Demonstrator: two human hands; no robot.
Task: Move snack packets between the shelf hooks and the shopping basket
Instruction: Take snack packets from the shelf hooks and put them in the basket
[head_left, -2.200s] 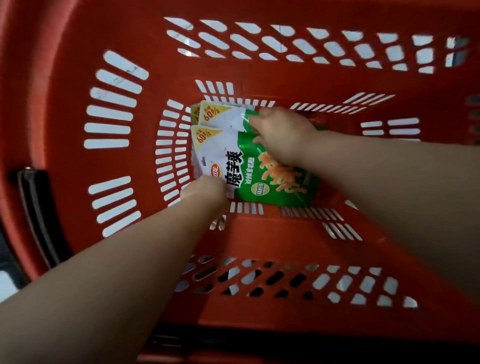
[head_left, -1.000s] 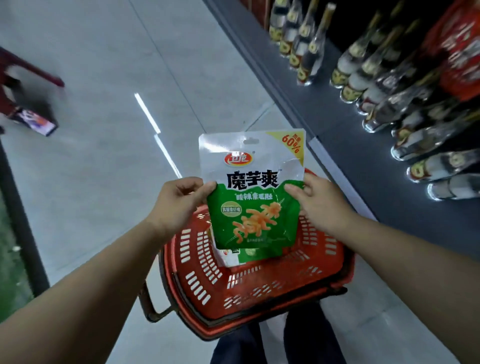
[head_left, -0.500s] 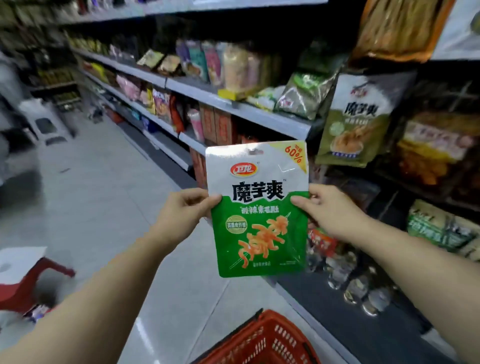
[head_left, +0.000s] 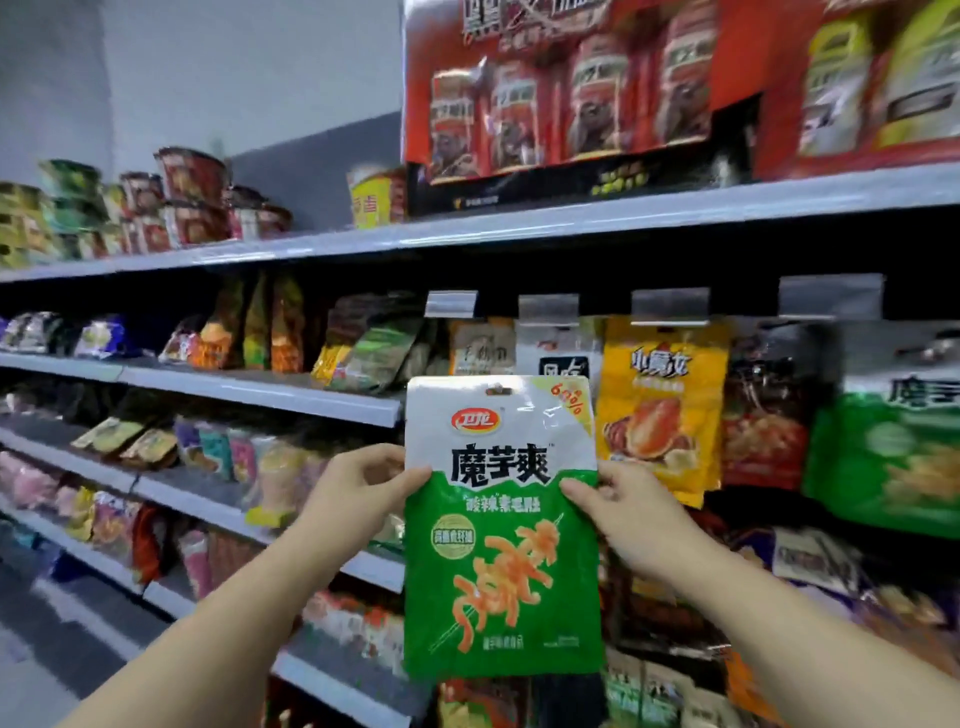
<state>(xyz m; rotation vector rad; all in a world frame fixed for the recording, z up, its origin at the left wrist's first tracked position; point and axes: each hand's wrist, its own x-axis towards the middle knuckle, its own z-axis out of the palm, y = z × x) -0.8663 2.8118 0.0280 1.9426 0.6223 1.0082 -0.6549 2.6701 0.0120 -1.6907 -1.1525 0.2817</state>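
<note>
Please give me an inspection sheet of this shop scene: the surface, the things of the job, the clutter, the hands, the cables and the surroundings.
Surface: grey shelf boards in tiers; no table seen.
Job's things: green and white snack packet held upright before the hanging row; hang hole at its top not on a hook. Matching green packet hangs at far right. Basket not in view.
Clutter: yellow packet and other hanging bags under clear price tag holders; cup noodles on top shelf.
Hands: left hand pinches the packet's left edge, right hand its right edge.
Cables: nothing seen.
Surroundings: grey wall upper left; red display box above.
</note>
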